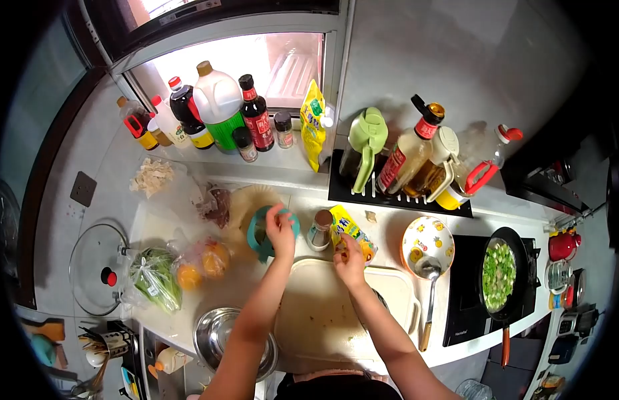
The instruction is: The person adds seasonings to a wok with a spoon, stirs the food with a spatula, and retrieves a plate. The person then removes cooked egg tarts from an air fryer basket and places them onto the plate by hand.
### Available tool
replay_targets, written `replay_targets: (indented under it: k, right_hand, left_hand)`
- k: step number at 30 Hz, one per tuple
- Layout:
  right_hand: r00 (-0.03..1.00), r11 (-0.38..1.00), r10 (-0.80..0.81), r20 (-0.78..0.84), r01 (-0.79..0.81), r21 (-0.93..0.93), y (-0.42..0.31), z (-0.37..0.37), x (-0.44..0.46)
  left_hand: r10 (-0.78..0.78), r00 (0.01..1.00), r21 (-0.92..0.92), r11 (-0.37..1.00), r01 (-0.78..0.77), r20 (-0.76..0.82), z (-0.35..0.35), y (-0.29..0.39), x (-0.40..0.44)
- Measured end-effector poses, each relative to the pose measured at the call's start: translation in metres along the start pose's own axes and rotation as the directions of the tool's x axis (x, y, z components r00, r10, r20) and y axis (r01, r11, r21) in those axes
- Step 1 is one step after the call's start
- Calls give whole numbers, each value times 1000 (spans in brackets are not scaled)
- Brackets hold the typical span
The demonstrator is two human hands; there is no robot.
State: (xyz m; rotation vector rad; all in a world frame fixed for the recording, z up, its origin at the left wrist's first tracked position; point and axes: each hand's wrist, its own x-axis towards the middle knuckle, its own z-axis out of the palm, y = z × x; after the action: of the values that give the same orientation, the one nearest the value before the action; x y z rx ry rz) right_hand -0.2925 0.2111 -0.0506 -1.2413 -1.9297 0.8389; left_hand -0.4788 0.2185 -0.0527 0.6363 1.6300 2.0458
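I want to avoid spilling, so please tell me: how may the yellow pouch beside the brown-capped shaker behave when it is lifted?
The yellow pouch would probably bend when lifted, since it looks like soft film packaging. It may be fairly light for its size, as its shape appears flat.

Tray [316,320], centre counter [223,291] | packet [353,223], behind tray | shaker [319,233], left of packet | bowl [423,235], right of packet, ladle [430,303] in it | stove [464,280], far right, frying pan [524,257] on it | basin [206,333], left of tray | bottles [257,123], on ledge [273,163] behind
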Motion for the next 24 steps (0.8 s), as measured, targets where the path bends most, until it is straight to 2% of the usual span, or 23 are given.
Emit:
replay_targets:
  k: [2,5,7,9,10,11,13,14,17,19,21,22,24]
  right_hand:
    - [999,976,31,-42,-39,-214,15,-5,-14]
    - [994,890,-43,-105,-10,-457,35,-7,-21]
    - [997,882,72,26,-52,-467,38,-12,-19]
    - [975,849,173,142,-74,-523,31,-17,-16]
    - [964,830,204,171,-78,-553,24,-21,-16]
    - [963,821,205,176,-72,-566,26,-20,-18]
    - [959,802,212,186,-63,-593,35,-16,-23]
    - [976,861,188,110,-110,-497,37,-15,-25]
    - [990,961,86,-112,-112,-254,44,-19,-39]
    - [970,988,145,-197,-154,-30,33,-27,-55]
    - [947,964,212,-239,-163,209,13,-37,-77]
    - [961,975,160,-226,-118,190,9,-42,-90]
    - [960,984,98,-261,-55,168,1,-47,-112]
  left_hand:
    - [-14,1000,29,999,14,-1,-15,-1,-33]
    - [-74,997,52,996,73,16,-30,-14,-77]
    - [-137,990,74,988,135,20,-38,-25,-101]
    - [-182,977,60,982,176,108,-41,-34,-121]
    - [-221,960,95,974,207,174,-41,-38,-126]
    - [-302,920,227,942,247,251,-41,-42,-132]
    - [-527,773,238,850,470,353,-29,-52,-135]
    - [-541,749,276,841,466,384,-23,-57,-137]
    - [-558,684,373,828,419,470,-3,-52,-139]
    - [-554,645,428,828,362,526,6,-36,-146]
    - [-314,720,375,924,81,619,9,-38,-163]
    - [-187,729,338,939,-65,659,9,-32,-168]
    - [-292,640,468,875,-120,710,3,4,-174]
